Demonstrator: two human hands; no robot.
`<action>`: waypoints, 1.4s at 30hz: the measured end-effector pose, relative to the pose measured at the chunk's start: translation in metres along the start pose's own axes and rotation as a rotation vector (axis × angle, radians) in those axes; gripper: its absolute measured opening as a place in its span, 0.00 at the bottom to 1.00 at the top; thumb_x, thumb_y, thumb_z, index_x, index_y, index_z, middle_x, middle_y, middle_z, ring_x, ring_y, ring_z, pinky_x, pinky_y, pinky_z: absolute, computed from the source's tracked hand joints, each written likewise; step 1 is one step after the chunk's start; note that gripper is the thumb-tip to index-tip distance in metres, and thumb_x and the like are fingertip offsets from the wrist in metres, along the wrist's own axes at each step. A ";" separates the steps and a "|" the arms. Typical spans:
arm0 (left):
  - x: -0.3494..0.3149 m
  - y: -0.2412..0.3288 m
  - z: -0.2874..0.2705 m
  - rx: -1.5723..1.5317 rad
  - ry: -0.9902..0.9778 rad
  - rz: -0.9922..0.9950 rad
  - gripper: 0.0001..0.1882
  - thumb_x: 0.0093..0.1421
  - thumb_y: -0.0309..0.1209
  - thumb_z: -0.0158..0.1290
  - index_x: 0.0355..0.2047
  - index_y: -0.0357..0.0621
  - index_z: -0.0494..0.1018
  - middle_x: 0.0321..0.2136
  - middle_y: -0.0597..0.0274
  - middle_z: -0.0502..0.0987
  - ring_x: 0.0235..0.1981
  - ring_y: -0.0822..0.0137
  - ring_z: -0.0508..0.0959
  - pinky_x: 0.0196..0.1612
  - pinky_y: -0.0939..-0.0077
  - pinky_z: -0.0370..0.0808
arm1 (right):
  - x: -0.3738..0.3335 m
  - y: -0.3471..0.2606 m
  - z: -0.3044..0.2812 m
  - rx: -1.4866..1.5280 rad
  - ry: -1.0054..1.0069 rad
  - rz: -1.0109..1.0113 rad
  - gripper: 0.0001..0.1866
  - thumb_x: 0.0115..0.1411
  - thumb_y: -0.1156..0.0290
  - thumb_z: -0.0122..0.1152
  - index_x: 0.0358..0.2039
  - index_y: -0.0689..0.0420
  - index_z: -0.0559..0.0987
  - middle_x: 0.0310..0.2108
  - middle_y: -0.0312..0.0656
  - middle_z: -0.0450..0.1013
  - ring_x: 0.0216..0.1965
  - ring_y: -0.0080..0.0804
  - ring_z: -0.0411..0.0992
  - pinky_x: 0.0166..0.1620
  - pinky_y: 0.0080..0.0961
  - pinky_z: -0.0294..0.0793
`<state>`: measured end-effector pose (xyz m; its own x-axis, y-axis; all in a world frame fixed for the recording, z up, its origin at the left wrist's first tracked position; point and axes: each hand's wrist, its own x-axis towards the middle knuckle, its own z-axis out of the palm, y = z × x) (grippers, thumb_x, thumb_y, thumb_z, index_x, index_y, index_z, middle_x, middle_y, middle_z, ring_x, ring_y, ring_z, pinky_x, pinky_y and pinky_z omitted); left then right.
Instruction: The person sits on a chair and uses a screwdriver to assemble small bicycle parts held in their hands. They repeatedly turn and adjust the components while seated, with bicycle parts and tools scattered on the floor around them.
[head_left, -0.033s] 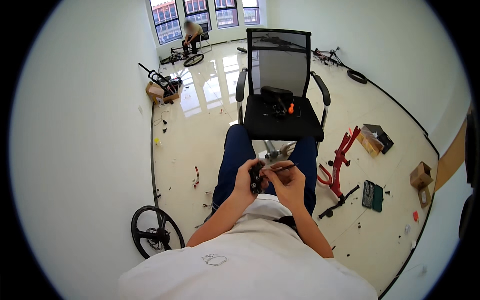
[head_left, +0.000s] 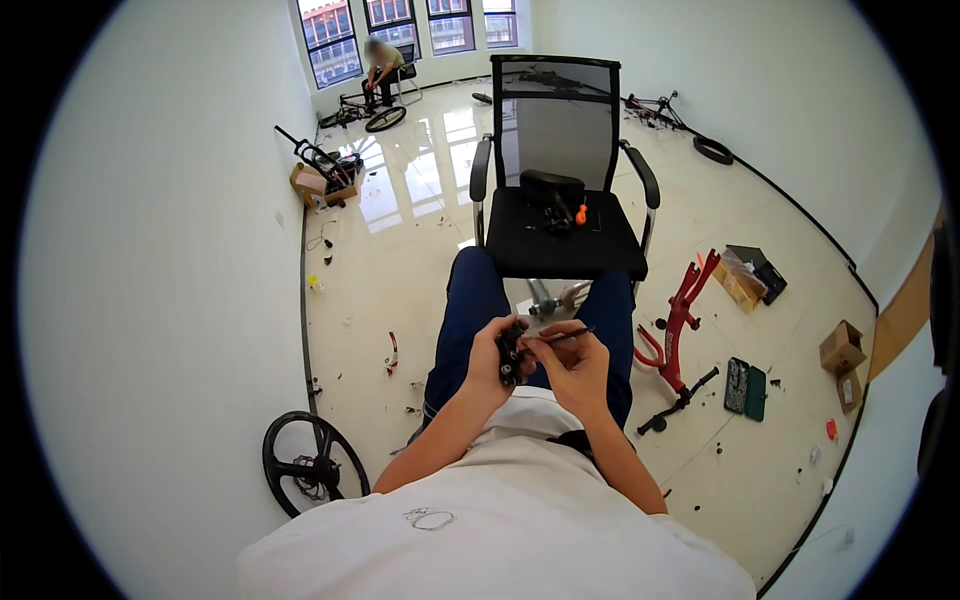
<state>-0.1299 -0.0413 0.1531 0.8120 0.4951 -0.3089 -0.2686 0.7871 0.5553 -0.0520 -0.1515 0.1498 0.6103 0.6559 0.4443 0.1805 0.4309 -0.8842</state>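
Black mesh-backed chair (head_left: pixel 556 145) on pale glossy floor (head_left: pixel 360 300). Another person (head_left: pixel 384 72) seated near windows (head_left: pixel 331 42). Cardboard boxes (head_left: pixel 843 350) at right.

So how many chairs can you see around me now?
2: a black mesh chair in front of you, and another chair by the windows, with a person seated on it. Others may be hidden.

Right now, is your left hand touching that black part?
Touching: the head view shows the left hand gripping the black part, with no visible gap between them.

Glossy floor (head_left: pixel 400 285) bears red frame (head_left: pixel 677 342), green case (head_left: pixel 756 394); chair seat (head_left: pixel 535 257) holds orange-handled tool (head_left: pixel 581 215).
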 end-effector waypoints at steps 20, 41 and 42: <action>0.002 -0.004 -0.002 0.056 -0.053 -0.058 0.07 0.57 0.35 0.52 0.29 0.46 0.70 0.18 0.71 0.69 0.18 0.74 0.69 0.20 0.82 0.66 | -0.001 -0.001 0.000 0.088 0.062 -0.008 0.05 0.59 0.81 0.57 0.34 0.66 0.70 0.31 0.48 0.78 0.35 0.29 0.78 0.38 0.21 0.80; 0.010 -0.007 -0.014 0.156 -0.064 0.061 0.06 0.57 0.33 0.53 0.29 0.45 0.70 0.22 0.64 0.73 0.19 0.72 0.74 0.18 0.80 0.69 | 0.004 -0.006 -0.012 -0.106 -0.145 0.012 0.08 0.60 0.83 0.53 0.41 0.70 0.72 0.42 0.51 0.75 0.44 0.33 0.76 0.46 0.25 0.78; 0.009 -0.007 -0.013 0.143 -0.083 0.058 0.06 0.57 0.33 0.52 0.30 0.45 0.70 0.23 0.63 0.73 0.20 0.71 0.74 0.18 0.80 0.69 | 0.006 -0.008 -0.013 -0.114 -0.189 0.018 0.11 0.61 0.84 0.52 0.45 0.71 0.71 0.44 0.52 0.75 0.46 0.33 0.75 0.49 0.26 0.77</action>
<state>-0.1278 -0.0375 0.1363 0.8386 0.5018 -0.2119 -0.2447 0.6946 0.6765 -0.0396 -0.1592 0.1576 0.4611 0.7717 0.4380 0.2635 0.3522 -0.8980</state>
